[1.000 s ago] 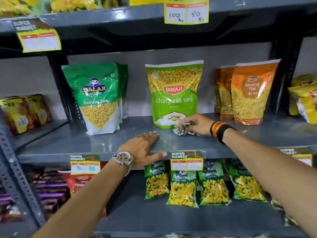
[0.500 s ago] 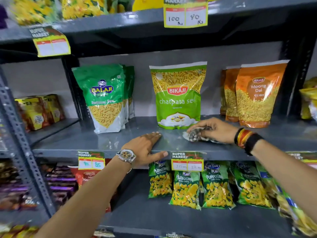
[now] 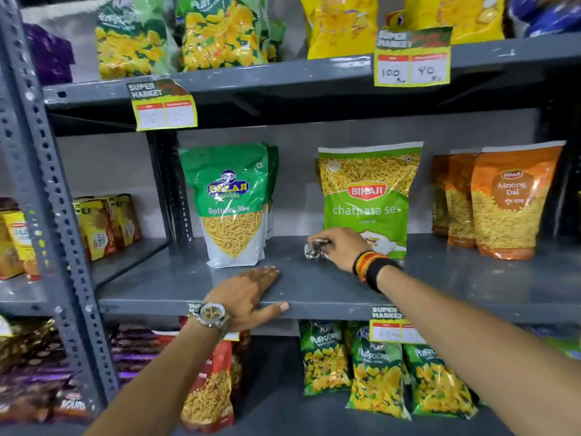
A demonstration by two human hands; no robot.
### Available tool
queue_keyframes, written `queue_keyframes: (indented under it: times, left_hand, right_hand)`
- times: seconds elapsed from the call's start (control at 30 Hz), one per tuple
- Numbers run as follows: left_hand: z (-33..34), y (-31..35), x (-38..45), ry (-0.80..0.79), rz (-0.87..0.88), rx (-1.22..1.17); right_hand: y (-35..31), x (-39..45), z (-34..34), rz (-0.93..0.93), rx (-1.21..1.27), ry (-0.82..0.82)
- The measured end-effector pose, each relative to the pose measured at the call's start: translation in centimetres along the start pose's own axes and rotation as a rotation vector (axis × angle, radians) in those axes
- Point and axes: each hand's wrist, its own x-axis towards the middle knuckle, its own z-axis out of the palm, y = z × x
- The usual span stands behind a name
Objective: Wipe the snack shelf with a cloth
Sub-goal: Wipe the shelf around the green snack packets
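Observation:
The grey metal snack shelf (image 3: 314,287) runs across the middle of the view. My right hand (image 3: 341,248) presses a small crumpled patterned cloth (image 3: 316,249) onto the shelf, just in front of the light-green Bikaji chatpata sev bag (image 3: 367,196). Only the cloth's left end shows past my fingers. My left hand (image 3: 248,294) lies flat on the shelf's front edge, fingers spread, thumb hooked over the lip, holding nothing. It sits in front of the dark-green Balaji ratlami sev bags (image 3: 232,202).
Orange moong dal bags (image 3: 506,199) stand at the shelf's right. Price tags (image 3: 412,58) hang from the shelf edges. Puffcorn bags (image 3: 374,369) fill the shelf below, yellow and green bags the one above. A perforated upright post (image 3: 47,196) separates a neighbouring rack with yellow boxes (image 3: 103,225).
My right hand slid the cloth left along the shelf, from the chatpata bag's right side to its left corner. The camera tilted up and right. The left hand stayed put.

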Motion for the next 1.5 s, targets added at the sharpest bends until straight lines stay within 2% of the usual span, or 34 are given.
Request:
queue_keyframes:
  times: [0.13,0.27,0.4,0.57,0.6,0.7,0.77,0.87,1.0,1.17,1.27,1.43,1.5]
  left_hand:
    - [0.3,-0.6,0.1,0.020,0.054,-0.005]
    - [0.7,-0.8,0.1,0.041,0.074,-0.003]
    - [0.5,-0.6,0.0,0.042,0.069,0.007]
    - [0.5,-0.5,-0.1,0.032,0.050,0.007]
    - [0.5,-0.5,-0.1,0.028,0.044,0.005]
    - [0.5,-0.4,-0.1,0.003,0.033,0.012]
    - [0.4,-0.3,-0.2,-0.019,0.028,0.003]
    - [0.0,-0.1,-0.4,-0.015,0.017,-0.001]
    - [-0.7,2.3,-0.2,0.024,-0.005,0.008]
    - [-1.3,7.7,2.5,0.025,0.048,0.024]
    - [-0.7,9.2,3.8,-0.025,0.041,0.043]
    - [-0.6,8.6,3.5,-0.036,0.000,0.020]
    - [-0.7,8.2,3.3,-0.032,-0.012,0.038]
  right_hand:
    - [-0.6,2.2,3.3,0.133,-0.226,-0.038]
    - [0.1,2.6,4.9,0.210,-0.249,-0.082]
    - [-0.6,-1.1,2.4,0.077,0.056,-0.152]
    - [-1.2,-7.8,-3.1,-0.086,0.336,-0.426]
    - [-0.6,-7.9,-4.1,-0.082,0.357,-0.412]
    - [2.9,-6.7,-5.3,0.017,0.293,-0.204]
    - [5.1,-6.6,-4.2,0.076,0.198,-0.160]
    - [5.4,-9.0,-3.4,0.052,0.183,-0.198]
    - [3.9,-12.0,-6.9,-0.112,0.328,-0.395]
    - [8.7,-9.5,-8.9,0.085,0.285,-0.128]
    - [9.6,-10.4,-6.9,0.112,0.160,-0.126]
    - [6.8,-11.6,-7.2,-0.022,0.262,-0.299]
    - [5.9,-10.2,-7.1,-0.058,0.307,-0.250]
